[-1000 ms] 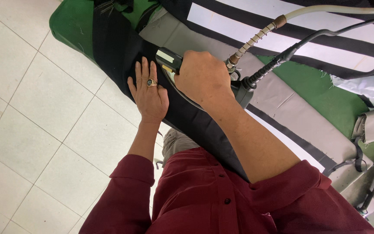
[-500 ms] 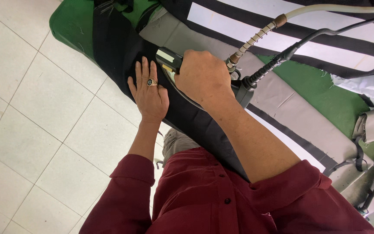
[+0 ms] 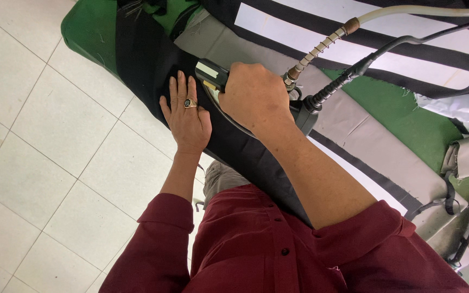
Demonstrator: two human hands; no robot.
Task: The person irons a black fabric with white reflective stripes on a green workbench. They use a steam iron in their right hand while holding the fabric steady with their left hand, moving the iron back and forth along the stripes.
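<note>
My right hand (image 3: 256,97) grips the handle of a black steam iron (image 3: 213,76) that rests on a black piece of fabric (image 3: 147,59). A pale steam hose (image 3: 408,11) and a black cable (image 3: 386,49) run from the iron's back toward the upper right. My left hand (image 3: 187,116), with a ring on one finger, lies flat on the black fabric just left of the iron, fingers together and pointing away from me. The fabric drapes over the edge of a green padded ironing table (image 3: 88,27).
Grey fabric (image 3: 354,119) and black cloth with white stripes (image 3: 321,43) lie over the table to the right. More grey pieces and straps (image 3: 462,157) sit at the far right. White floor tiles (image 3: 55,163) fill the left. I wear a dark red shirt.
</note>
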